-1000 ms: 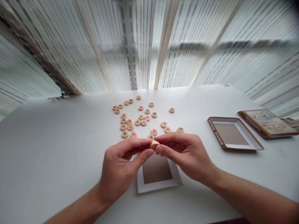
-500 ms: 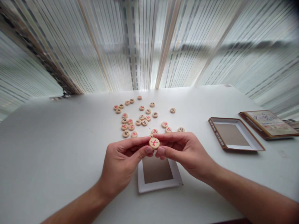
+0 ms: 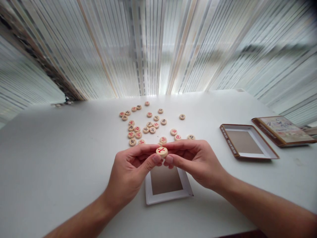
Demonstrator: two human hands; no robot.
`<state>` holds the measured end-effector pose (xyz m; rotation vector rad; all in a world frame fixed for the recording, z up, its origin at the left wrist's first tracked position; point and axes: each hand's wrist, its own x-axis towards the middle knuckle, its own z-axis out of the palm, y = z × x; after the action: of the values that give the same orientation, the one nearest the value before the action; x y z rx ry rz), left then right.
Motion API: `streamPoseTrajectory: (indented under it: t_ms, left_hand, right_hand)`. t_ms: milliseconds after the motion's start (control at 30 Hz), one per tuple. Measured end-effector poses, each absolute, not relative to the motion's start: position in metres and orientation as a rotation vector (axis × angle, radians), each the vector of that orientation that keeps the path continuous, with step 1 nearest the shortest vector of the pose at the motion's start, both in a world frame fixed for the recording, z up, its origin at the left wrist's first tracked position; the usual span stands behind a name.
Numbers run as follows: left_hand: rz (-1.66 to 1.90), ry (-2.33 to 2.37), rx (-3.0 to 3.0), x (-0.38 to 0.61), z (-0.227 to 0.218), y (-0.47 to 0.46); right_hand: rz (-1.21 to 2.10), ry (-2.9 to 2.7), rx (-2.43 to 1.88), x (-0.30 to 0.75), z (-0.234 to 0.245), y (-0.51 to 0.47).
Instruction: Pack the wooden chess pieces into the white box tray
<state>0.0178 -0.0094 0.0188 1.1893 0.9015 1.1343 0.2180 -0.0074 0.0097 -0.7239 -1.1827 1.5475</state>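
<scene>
Between the fingertips of both hands is a round wooden xiangqi piece point(image 3: 161, 151) with a red character on its upper face. My left hand point(image 3: 133, 170) pinches it from the left with thumb and fingers. From the other side, my right hand point(image 3: 195, 162) grips it the same way. The piece is held above the far part of a shallow white-rimmed box tray point(image 3: 169, 198), whose far edge the hands hide. Beyond the hands, several loose pieces with red or black characters lie on the table, among them a red one point(image 3: 163, 139) close behind the fingers.
At the right, a brown-edged open box part point(image 3: 257, 156) lies beside a closed-looking picture box lid point(image 3: 284, 130). A lone black-marked piece point(image 3: 182, 116) sits apart toward the back. Vertical blinds point(image 3: 153, 49) hang along the far edge of the white table point(image 3: 74, 165).
The held piece has tilted back, so its face now looks more upward and its front side shows. Both hands keep their grip in nearly the same place; the view has shifted slightly.
</scene>
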Motion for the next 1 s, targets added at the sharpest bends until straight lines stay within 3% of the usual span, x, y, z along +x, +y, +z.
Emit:
streamPoseTrajectory:
  t_ms: [200, 500, 800, 1000]
  left_hand:
    - [1.097, 0.919, 1.246, 0.018, 0.017, -0.008]
    - [1.106, 0.901, 1.398, 0.016, 0.013, -0.017]
    - [1.136, 0.884, 1.773, 0.016, 0.014, -0.016]
    - [1.101, 0.904, 1.640, 0.015, 0.015, -0.016]
  right_hand:
    - [1.265, -1.417, -0.805, 0.217, 0.012, -0.011]
    - [1.722, -1.128, -0.912, 0.219, 0.021, -0.006]
    - [1.786, -1.091, -1.037, 0.217, 0.019, -0.008]
    - [1.800, -1.112, -0.925, 0.218, 0.018, -0.007]
